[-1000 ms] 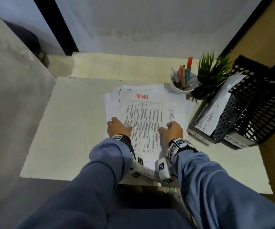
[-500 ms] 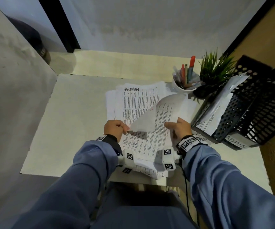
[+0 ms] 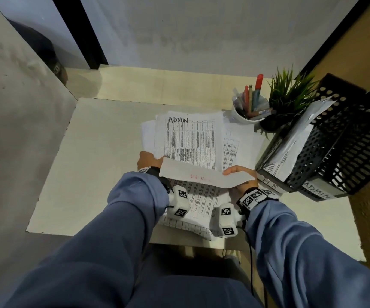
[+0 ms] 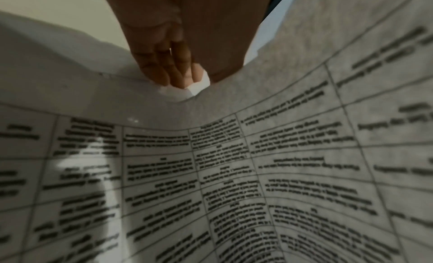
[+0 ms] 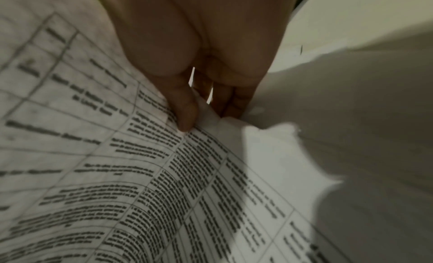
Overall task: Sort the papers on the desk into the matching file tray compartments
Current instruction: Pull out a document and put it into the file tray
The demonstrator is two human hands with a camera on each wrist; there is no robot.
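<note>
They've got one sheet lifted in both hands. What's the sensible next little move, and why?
Probably carry the lifted sheet right to the black file tray and slip it into the compartment labelled ADMIN. Both hands, left and right, already pinch it, and faint red lettering shows through.

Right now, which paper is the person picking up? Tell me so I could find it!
Look at the pale desk, just left of the black file tray. A pile of papers lies there, its top page marked ADMIN in black. The sheet is the one lifted off the near end, pinched by the left hand and right hand, blank back up with red writing showing through.
</note>
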